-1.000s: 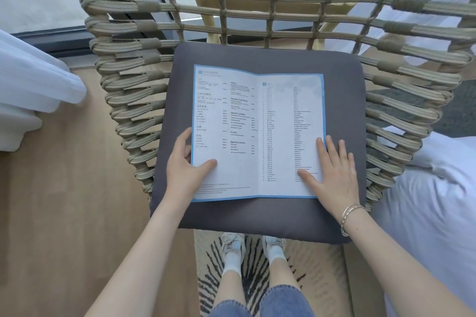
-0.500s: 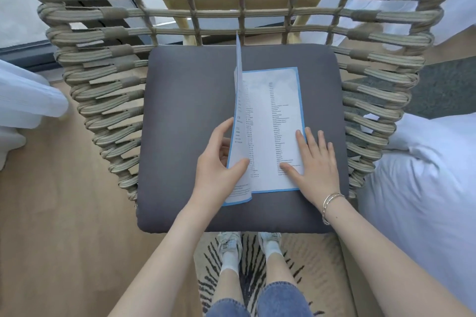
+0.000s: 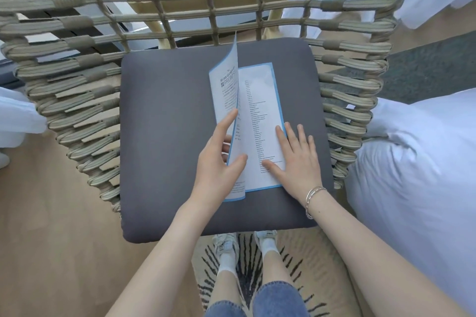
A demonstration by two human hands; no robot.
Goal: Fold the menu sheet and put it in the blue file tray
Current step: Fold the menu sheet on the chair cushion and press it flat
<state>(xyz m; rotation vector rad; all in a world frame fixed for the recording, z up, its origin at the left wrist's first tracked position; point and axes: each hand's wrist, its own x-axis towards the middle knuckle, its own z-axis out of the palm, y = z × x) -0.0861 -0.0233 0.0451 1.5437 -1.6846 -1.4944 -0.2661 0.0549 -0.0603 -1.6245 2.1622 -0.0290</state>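
Observation:
The menu sheet (image 3: pixel 260 121), white with a blue border, lies on the grey seat cushion (image 3: pixel 164 141) of a woven chair. Its left half stands raised and leans over toward the right half, with the printed cover side facing left. My left hand (image 3: pixel 219 162) grips that raised half near its lower edge, thumb inside and fingers on the outer face. My right hand (image 3: pixel 296 159) lies flat, fingers spread, on the lower right corner of the right half and pins it to the cushion. No blue file tray is in view.
The woven rope chair back and sides (image 3: pixel 206 8) wrap around the cushion. White bedding (image 3: pixel 417 177) lies at the right, white fabric (image 3: pixel 15 116) at the left. A striped rug (image 3: pixel 283 265) and my feet show below, on a wooden floor.
My left hand has lifted the left half of the flat, open menu and swung it past upright toward the right half. My right hand stayed pressed on the right half.

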